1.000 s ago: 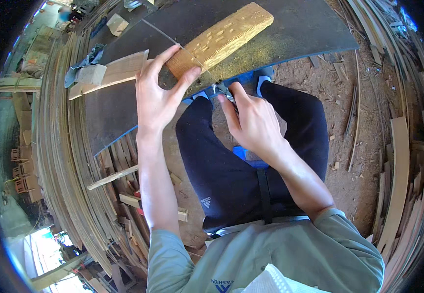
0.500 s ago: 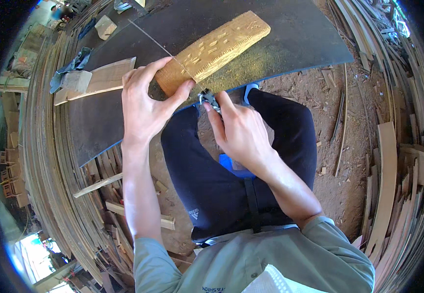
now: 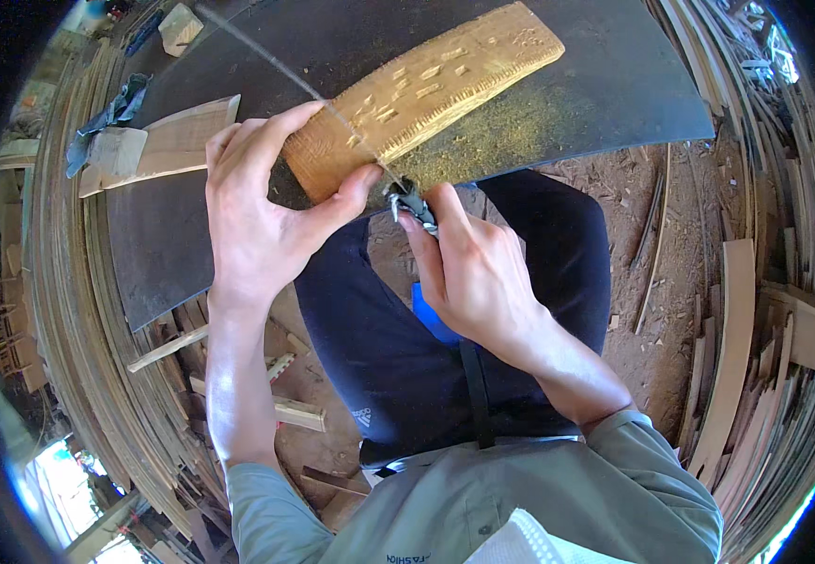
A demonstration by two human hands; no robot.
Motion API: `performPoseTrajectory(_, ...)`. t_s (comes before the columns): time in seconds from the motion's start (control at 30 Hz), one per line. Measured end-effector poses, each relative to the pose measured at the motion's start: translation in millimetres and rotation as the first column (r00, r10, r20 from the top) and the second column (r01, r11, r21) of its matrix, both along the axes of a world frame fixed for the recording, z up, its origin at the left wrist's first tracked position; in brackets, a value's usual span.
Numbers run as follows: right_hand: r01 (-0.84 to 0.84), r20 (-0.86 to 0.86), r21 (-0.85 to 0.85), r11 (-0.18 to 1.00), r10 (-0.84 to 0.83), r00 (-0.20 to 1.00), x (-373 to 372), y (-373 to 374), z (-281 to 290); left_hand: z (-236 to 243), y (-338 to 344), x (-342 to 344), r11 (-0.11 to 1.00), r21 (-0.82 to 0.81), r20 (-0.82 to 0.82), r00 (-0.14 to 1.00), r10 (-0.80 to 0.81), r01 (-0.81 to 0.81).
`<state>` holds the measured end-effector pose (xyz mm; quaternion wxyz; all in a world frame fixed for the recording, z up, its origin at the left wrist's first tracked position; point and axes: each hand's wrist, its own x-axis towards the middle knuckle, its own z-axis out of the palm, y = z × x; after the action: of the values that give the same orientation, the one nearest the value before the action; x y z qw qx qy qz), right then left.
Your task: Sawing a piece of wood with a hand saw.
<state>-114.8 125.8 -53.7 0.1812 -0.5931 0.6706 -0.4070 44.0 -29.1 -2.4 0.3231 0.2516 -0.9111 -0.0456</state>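
A yellowish-brown carved wooden piece [image 3: 431, 89] lies slanted on the dark board, with short gouged marks on top and fine notches along its near edge. My left hand [image 3: 262, 207] grips its left end, forefinger on the far side and thumb at the near corner. My right hand [image 3: 487, 273] is closed around the dark, wrapped-looking handle [image 3: 414, 209] of a long thin rod-shaped tool [image 3: 266, 58]. The rod runs across the wood's left part, between my left forefinger and thumb, and reaches far left. Whether it is a file or a saw I cannot tell.
Yellow sawdust [image 3: 511, 127] covers part of the dark board [image 3: 614, 85]. At its left lie a paler plank [image 3: 182, 141], a wood block [image 3: 118, 152] and a bluish cloth [image 3: 125, 99]. Stacked timber strips [image 3: 78, 282] line both sides. My knees are under the board's near edge.
Both hands and the wooden piece appear a little farther apart in view, the wood's far end shifted right and up. The rod now looks blurred, and its far end reaches farther up and left.
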Motion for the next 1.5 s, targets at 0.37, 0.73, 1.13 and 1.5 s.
performPoseTrajectory(0.37, 0.030, 0.037, 0.008, 1.000, -0.031, 0.999, 3.5, 2.2, 7.2, 0.7, 3.0, 0.7, 1.000, 0.026, 0.010, 1.000, -0.002, 0.002)
performPoseTrajectory(0.73, 0.041, -0.084, -0.047, 0.998, -0.045, 0.995, -1.8, 1.4, 8.1, 0.5, 2.8, 0.0, 1.000, -0.014, 0.004, 1.000, -0.005, 0.005)
performPoseTrajectory(1.13, 0.027, -0.079, -0.115, 0.993, -0.036, 0.996, -6.0, 4.4, -0.6, -3.7, 4.6, -0.5, 0.999, 0.039, -0.019, 0.999, 0.026, -0.025)
performPoseTrajectory(1.5, 0.038, -0.058, 0.030, 0.999, -0.036, 0.998, -1.6, 4.9, 7.1, -11.4, -1.6, 4.4, 0.994, 0.112, -0.033, 0.999, 0.001, 0.003)
